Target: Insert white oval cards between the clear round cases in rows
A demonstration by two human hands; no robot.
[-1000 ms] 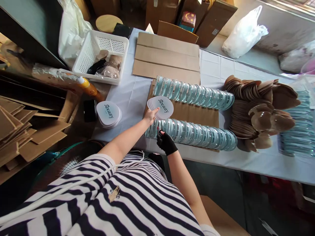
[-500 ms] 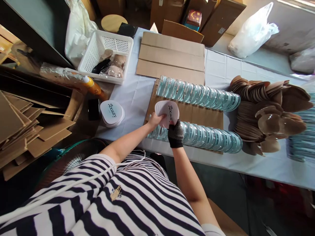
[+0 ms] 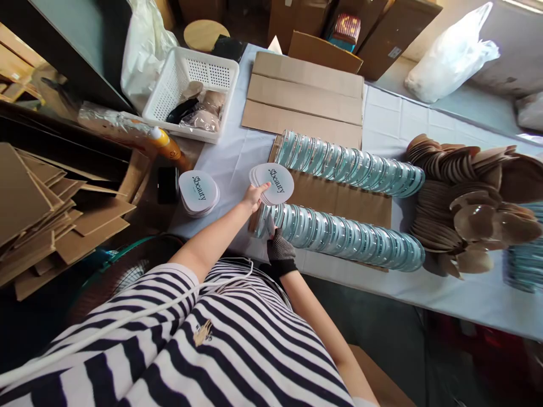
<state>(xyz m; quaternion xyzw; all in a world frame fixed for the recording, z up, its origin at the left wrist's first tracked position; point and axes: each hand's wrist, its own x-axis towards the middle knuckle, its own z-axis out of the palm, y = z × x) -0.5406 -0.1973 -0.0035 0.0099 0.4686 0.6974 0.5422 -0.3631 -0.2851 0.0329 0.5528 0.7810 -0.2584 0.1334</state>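
My left hand (image 3: 254, 196) holds a fanned stack of white printed cards (image 3: 274, 183) above the table. My right hand (image 3: 278, 247), in a black glove, pinches a single card (image 3: 270, 224) at the left end of the near row of clear round cases (image 3: 339, 234). A second row of clear cases (image 3: 352, 165) lies behind it. Both rows rest on a cardboard sheet (image 3: 339, 198). Another pile of white printed cards (image 3: 198, 193) sits on the table to the left.
A white basket (image 3: 190, 93) with small items stands at the back left. Flattened cardboard (image 3: 305, 99) lies behind the rows. Heaps of brown pads (image 3: 466, 198) lie at the right. Cardboard sheets (image 3: 51, 215) pile up on the left, by an orange bottle (image 3: 167, 148).
My right hand left the card stack with one card and dropped to the near row's left end. My left hand moved the stack slightly left and back.
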